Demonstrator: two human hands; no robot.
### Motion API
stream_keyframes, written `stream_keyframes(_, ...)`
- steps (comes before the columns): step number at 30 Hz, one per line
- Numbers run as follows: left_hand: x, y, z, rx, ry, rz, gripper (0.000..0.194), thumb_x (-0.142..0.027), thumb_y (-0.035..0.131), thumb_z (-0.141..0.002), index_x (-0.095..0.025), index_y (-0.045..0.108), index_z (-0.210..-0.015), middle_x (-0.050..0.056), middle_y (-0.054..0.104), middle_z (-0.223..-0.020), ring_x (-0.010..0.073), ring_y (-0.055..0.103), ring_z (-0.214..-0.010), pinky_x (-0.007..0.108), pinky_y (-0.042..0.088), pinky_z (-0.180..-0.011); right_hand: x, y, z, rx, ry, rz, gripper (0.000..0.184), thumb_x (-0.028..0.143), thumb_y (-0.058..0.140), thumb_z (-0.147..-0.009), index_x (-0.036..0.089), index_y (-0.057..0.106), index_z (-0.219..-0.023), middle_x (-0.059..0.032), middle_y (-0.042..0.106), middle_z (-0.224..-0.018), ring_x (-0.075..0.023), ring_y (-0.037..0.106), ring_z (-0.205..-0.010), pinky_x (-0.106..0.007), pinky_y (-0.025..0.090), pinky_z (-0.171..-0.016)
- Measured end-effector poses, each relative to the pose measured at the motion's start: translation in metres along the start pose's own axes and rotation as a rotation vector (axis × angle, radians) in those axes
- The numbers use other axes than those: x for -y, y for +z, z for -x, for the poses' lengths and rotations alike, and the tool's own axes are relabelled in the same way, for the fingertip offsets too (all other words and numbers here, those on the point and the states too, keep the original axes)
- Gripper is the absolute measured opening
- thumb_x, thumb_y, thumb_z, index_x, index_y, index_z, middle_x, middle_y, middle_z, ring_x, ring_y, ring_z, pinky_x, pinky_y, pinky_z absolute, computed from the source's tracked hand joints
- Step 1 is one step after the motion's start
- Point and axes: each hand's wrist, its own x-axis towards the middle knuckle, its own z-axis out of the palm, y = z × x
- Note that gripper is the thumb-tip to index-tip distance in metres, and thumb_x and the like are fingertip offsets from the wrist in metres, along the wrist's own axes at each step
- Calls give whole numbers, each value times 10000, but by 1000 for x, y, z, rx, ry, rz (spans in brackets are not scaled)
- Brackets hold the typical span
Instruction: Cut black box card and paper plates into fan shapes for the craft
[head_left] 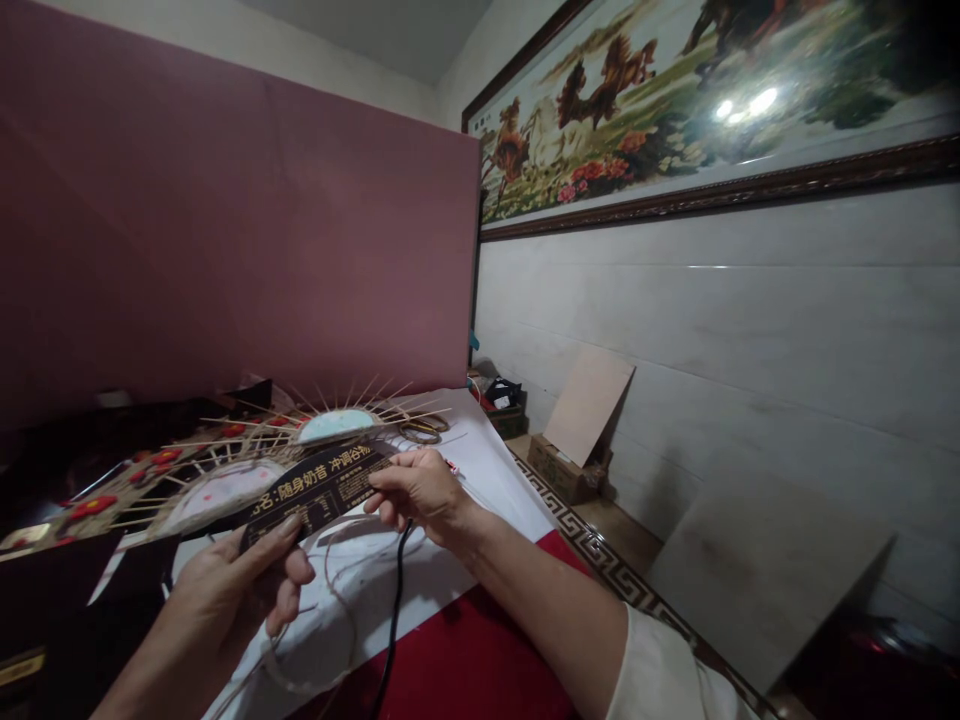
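Between my two hands I hold a curved black piece of printed card [319, 492] with gold Chinese lettering. My left hand [240, 575] pinches its lower left end, thumb on top. At its right end, the fingers and thumb of my right hand [420, 490] are closed on it. Just behind the card lie half-round woven pieces with thin sticks fanning out, one with a pale blue centre [339, 426] and one with a white, pink-dotted centre [225, 495]. White cord [349, 625] and a black cord [396, 610] hang or lie below my hands.
White sheet [517, 505] and red cloth [480, 660] cover the table. Red flower decorations [94, 505] lie on the left, near a dark box [45, 610]. A pink panel [247, 220] stands behind. Beyond the table's right edge, a cardboard box [566, 470] and boards lean by the wall.
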Motion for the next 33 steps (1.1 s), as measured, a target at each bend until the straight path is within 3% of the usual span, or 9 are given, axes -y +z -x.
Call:
stream_keyframes(5, 10, -10, -7, 21, 48, -17, 344, -425, 807, -589, -134, 649, -493, 53, 582, -407, 74, 413, -262, 183, 327, -286, 1, -5, -2, 31, -3, 33, 242, 148, 697, -750, 130, 534, -573, -21, 675, -524, -69, 511, -317, -145, 336, -278)
stream_keyframes(8, 7, -8, -3, 18, 59, -12, 336, -420, 819, -561, -133, 653, -502, 59, 583, -404, 108, 450, -285, 211, 358, -300, 2, -6, -2, 39, -12, 42, 221, 139, 687, -752, 123, 554, -576, -27, 676, -525, -73, 509, -313, -152, 341, -274)
stream_keyframes(12, -1, -5, 4, -21, 64, 40, 415, -508, 816, -509, -141, 673, -640, 142, 713, -594, 215, 580, -403, 297, 449, -364, 3, -8, -3, 23, -30, 9, 204, 111, 641, -769, 121, 559, -582, -31, 677, -525, -70, 503, -310, -148, 327, -270)
stream_keyframes(15, 1, -8, 2, -11, 47, 45, 486, -616, 680, -644, -143, 672, -757, 140, 711, -588, 238, 595, -420, 309, 442, -366, 3, -12, -5, 6, -40, -5, 205, 133, 642, -784, 124, 558, -597, -19, 671, -513, -59, 485, -300, -140, 315, -274)
stream_keyframes(18, 5, -12, -2, -18, 32, 12, 536, -639, 567, -734, -116, 682, -730, 124, 682, -536, 215, 576, -391, 288, 415, -359, 3, -15, -7, -7, -49, -14, 210, 135, 631, -793, 131, 545, -601, -15, 669, -506, -57, 457, -283, -149, 317, -273)
stream_keyframes(23, 7, -10, -2, -49, 25, 11, 484, -596, 634, -710, -120, 688, -642, 94, 646, -476, 187, 548, -370, 270, 394, -362, 3, -17, -8, -15, -56, -20, 204, 116, 620, -793, 135, 538, -607, -22, 673, -515, -62, 460, -288, -155, 318, -275)
stream_keyframes(33, 5, -8, 2, -52, 151, -8, 411, -520, 784, -585, -122, 701, -650, 68, 635, -474, 156, 517, -391, 254, 391, -374, 2, -18, -8, 28, -64, -16, 205, 155, 650, -786, 136, 545, -610, -25, 677, -523, -61, 468, -301, -154, 318, -283)
